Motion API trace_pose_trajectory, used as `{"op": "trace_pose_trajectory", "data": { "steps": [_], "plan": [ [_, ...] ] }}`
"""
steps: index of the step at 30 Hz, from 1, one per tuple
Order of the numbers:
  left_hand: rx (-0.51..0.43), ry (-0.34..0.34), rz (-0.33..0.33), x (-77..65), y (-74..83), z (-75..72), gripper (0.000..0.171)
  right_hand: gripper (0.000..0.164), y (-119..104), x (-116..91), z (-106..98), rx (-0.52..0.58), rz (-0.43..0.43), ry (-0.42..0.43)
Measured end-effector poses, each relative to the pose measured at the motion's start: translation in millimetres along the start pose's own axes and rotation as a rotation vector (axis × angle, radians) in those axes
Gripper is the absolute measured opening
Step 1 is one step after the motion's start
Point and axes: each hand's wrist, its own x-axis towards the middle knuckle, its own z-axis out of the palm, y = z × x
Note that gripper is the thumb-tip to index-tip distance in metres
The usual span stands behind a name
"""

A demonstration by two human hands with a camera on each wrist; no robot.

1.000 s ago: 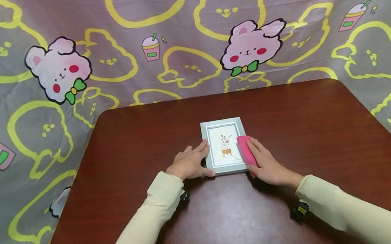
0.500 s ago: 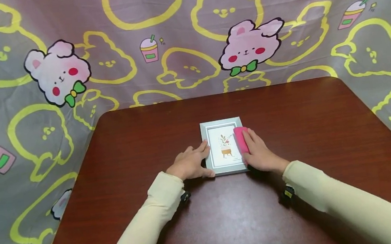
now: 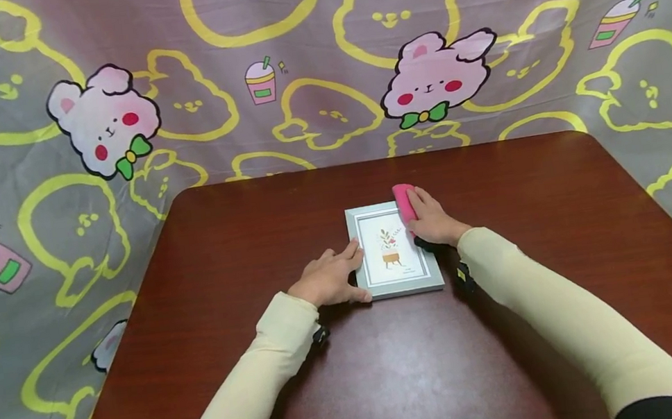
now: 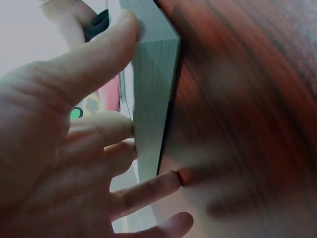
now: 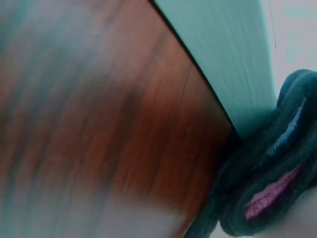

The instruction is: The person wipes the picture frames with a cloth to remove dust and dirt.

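Red-brown table (image 3: pixel 263 232) | patterned fabric backdrop (image 3: pixel 311 55) (cartoon bunnies) | pale glare (image 3: pixel 418 367)

place: fabric booth (room type unclear) | cartoon cloth walls (image 3: pixel 316 51) | brown table (image 3: pixel 404 355)

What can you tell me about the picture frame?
The frame is silvery, rectangular, with a stepped border and faintly grained edge; I can't tell its material. Inside is a white print of a potted plant. It lies flat, face up, on the table, long sides running away from the person. The left hand touches its left side; the cloth in the right hand covers its far right corner.
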Motion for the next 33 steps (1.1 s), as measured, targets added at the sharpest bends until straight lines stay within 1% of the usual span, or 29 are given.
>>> {"op": "trace_pose_trajectory", "data": {
  "steps": [4, 7, 10, 12, 15, 22, 25, 28, 31, 33],
  "plan": [
    [0.001, 0.011, 0.015, 0.3, 0.2, 1.9, 0.092, 0.079, 3.8, 1.6, -3.4, -0.003, 0.013, -0.010],
    [-0.020, 0.028, 0.015, 0.5, -0.9, 2.9, 0.093, 0.079, 6.9, -2.9, -5.1, 0.018, 0.009, -0.012],
    [-0.049, 0.044, 0.007, 0.9, -2.0, 4.3, 0.094, 0.078, 8.9, -11.5, -5.8, 0.041, -0.008, -0.008],
    [-0.075, 0.054, 0.002, 1.1, -1.7, 5.0, 0.094, 0.078, 11.1, -19.8, -4.8, 0.048, -0.025, 0.005],
    [-0.102, 0.066, 0.003, 2.1, -1.2, 4.9, 0.093, 0.077, 12.2, -38.5, -1.3, 0.046, -0.063, 0.033],
    [-0.110, 0.061, -0.019, 0.4, -6.0, 6.3, 0.093, 0.075, 15.8, -87.0, 21.2, 0.003, -0.187, 0.073],
    [-0.118, 0.070, -0.019, -0.8, -8.2, 6.3, 0.093, 0.074, 16.0, -99.6, 29.2, -0.030, -0.218, 0.131],
    [-0.118, 0.088, -0.003, -1.0, -8.7, 6.0, 0.092, 0.072, 15.0, -106.4, 33.1, -0.076, -0.225, 0.231],
    [-0.079, 0.119, 0.021, -1.9, -7.8, 6.9, 0.090, 0.069, 13.4, -111.0, 33.6, -0.122, -0.209, 0.306],
    [-0.035, 0.154, 0.043, -2.8, -7.2, 8.4, 0.087, 0.069, 12.2, -113.4, 32.8, -0.154, -0.197, 0.318]
  ]
}}
